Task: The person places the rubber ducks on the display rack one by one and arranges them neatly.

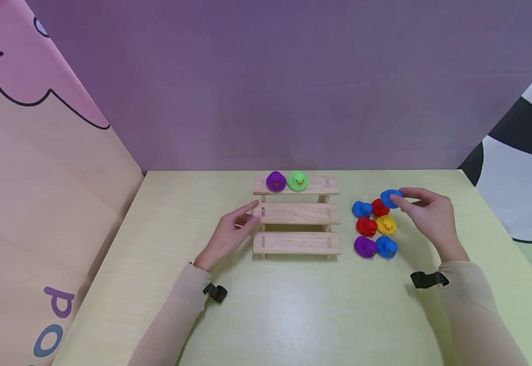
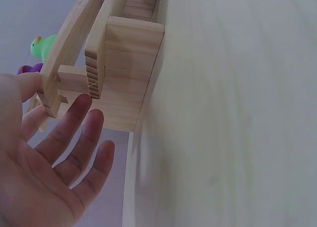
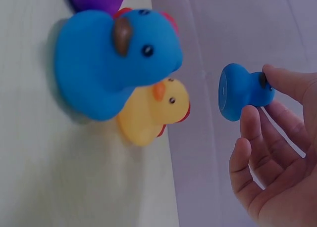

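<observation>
Duck: blue duck (image 1: 390,197) pinched by right hand (image 1: 430,216) fingers (image 3: 285,83), lifted above the pile (image 1: 375,229) for carrying.
Left hand (image 1: 229,235): fingers (image 2: 74,123) straight, relaxed, against the rack (image 1: 296,216) end, probably steadying it.
Top step: purple duck (image 1: 275,181), green duck (image 1: 298,181), beyond left fingers.

You've got a pale yellow-green table (image 1: 293,315) with a three-step wooden rack (image 1: 296,243) standing mid-table. Just right of the rack, a tight cluster of ducks sits on the tabletop: two red (image 1: 366,226), one yellow (image 1: 386,224), two blue (image 1: 386,247), one purple (image 1: 365,246).
</observation>
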`<state>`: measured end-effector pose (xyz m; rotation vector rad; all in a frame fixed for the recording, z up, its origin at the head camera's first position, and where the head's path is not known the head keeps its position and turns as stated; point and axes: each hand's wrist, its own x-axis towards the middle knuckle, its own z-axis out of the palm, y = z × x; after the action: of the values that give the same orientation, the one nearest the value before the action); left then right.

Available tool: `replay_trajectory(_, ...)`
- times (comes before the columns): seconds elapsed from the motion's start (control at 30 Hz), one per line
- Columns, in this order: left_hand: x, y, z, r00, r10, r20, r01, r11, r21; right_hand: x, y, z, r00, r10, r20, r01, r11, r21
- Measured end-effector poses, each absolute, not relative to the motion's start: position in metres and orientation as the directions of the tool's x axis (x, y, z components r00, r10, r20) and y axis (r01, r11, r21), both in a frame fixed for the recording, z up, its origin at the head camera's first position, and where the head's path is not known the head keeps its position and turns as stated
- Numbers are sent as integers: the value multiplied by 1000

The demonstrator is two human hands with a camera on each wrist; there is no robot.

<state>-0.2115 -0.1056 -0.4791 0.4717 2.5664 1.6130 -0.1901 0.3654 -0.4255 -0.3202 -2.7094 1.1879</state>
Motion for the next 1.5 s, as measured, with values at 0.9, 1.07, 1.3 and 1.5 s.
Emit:
replay_trajectory(0.9,-212,-107,-479,-949,297,103,225,412,883,-194,322,-402,-955,196,224,-51,632,-773)
replay_trajectory(1.07,-211,-106,-478,-954,286,96,216,426,878,-196,314,-396,-957,175,233,-71,637,-768)
replay_trajectory(1.3,-210,-106,-476,-955,280,97,216,434,875,-199,303,-390,-962,163,217,-69,626,-777)
replay_trajectory(1.5,-211,-106,-478,-953,287,99,218,422,880,-203,294,-391,-966,138,219,-92,606,-790)
